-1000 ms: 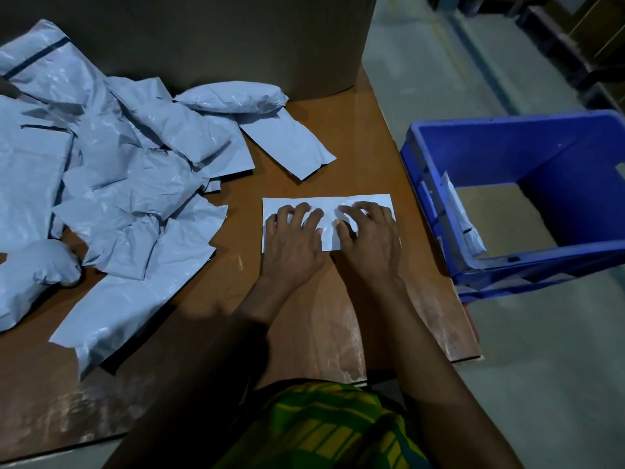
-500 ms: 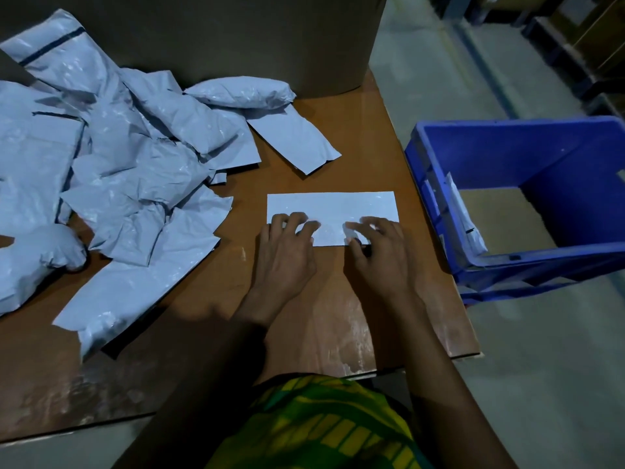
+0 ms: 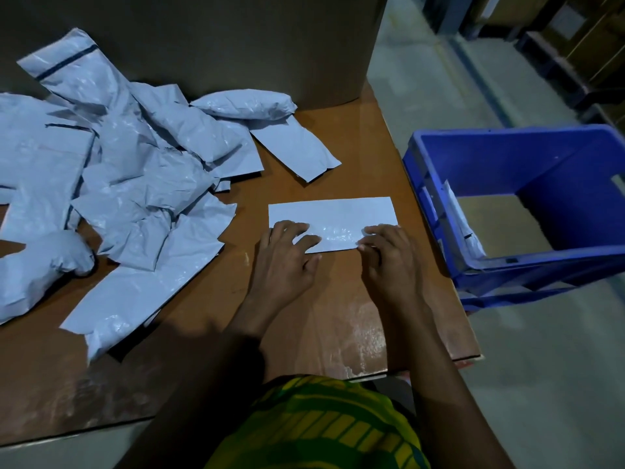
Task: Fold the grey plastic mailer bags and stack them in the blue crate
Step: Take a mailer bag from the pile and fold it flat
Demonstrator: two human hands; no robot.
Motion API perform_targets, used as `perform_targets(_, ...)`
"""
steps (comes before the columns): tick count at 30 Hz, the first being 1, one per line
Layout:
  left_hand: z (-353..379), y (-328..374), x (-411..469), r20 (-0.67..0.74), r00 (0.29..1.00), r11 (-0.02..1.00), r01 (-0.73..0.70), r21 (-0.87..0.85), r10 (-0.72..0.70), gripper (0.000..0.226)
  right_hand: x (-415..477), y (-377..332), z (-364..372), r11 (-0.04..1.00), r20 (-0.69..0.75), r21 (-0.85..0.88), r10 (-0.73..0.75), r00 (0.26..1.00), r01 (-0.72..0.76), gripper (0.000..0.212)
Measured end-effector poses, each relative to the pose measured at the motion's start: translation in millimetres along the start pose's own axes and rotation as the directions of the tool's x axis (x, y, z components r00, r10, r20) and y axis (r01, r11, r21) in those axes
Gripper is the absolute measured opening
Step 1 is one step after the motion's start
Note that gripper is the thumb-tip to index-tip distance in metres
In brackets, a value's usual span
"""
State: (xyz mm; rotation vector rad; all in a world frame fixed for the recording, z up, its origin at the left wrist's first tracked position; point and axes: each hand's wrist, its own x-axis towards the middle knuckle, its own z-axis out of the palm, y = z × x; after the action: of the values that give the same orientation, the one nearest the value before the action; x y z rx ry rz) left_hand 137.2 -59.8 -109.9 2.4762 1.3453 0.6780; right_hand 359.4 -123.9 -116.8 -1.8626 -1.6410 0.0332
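The task looks to be at an early stage: one grey mailer bag (image 3: 333, 216) lies folded into a neat flat rectangle on the tabletop (image 3: 321, 319), just beside the edge nearest the blue crate (image 3: 575, 265), but it is not yet in the crate. Inside the crate, a pale sheet-like piece (image 3: 465, 231) leans against the near-left wall; it may be a bag already put in, though I cannot tell for sure. A large crumpled pile of unfolded mailer bags (image 3: 135, 184) covers the left of the tabletop in front of a big cardboard box (image 3: 236, 45), so most of the folding is left. Both hands sit at the folded bag's near edge. The left hand (image 3: 287, 257) lies with its fingers spread fairly flat on the near-left corner, pressing it down. The right hand (image 3: 389, 262) has its fingers bent at the near-right corner; whether they pinch the edge or only press it, I cannot tell.
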Motion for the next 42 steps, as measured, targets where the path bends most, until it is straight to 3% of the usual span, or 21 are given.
perform_targets(6, -40, 11, 20, -0.153, 0.988, 0.999, -0.037, -0.018, 0.034, 0.013, 24, -20, -37, 0.992, -0.103, -0.069, -0.115, 0.988, 0.108, 0.022)
perform_targets(9, -81, 23, 40, -0.13, 0.991, 0.982, -0.049, -0.182, 0.025, 0.017, 51, -33, -65, 0.986, -0.155, -0.1, -0.151, 0.976, 0.137, 0.023)
perform_targets(11, -94, 23, 51, -0.078, 0.995, 0.953, 0.028, -0.302, -0.054, 0.018, 72, -35, -77, 0.982, -0.088, -0.098, -0.17, 0.981, 0.162, 0.018)
perform_targets(15, -75, 2, 72, 0.176, 0.972, 0.904, 0.214, -0.37, -0.158, 0.013, 101, -17, -58, 0.991, 0.213, -0.045, -0.113, 0.971, 0.125, 0.012)
perform_targets(18, -40, -11, 74, 0.226, 0.952, 0.922, 0.267, -0.281, -0.207, 0.016, 94, -13, -34, 0.986, 0.273, -0.126, -0.074, 0.959, 0.112, 0.014)
perform_targets(22, 0, -1, 50, 0.06, 0.987, 0.988, 0.151, -0.038, -0.149, 0.032, 60, -16, -5, 0.986, 0.279, -0.16, -0.001, 0.96, 0.047, 0.033)
perform_targets(25, 22, 9, 24, 0.085, 0.995, 0.988, 0.035, 0.153, -0.048, 0.058, 33, -18, 13, 0.993, 0.301, -0.119, 0.043, 0.953, -0.007, 0.053)
perform_targets(28, 38, 0, 14, 0.116, 0.992, 0.962, 0.012, 0.273, -0.045, 0.063, 22, -16, 17, 0.994, 0.304, -0.108, 0.024, 0.952, 0.009, 0.056)
perform_targets(34, 45, -2, 14, 0.115, 0.992, 0.959, 0.015, 0.284, -0.05, 0.06, 20, -10, 29, 0.965, 0.318, -0.262, 0.055, 0.946, 0.032, 0.06)
perform_targets(42, 47, -7, 16, 0.109, 0.993, 0.964, 0.016, 0.266, -0.046, 0.06, 34, -14, 24, 0.968, 0.474, -0.25, 0.144, 0.868, -0.024, 0.084)
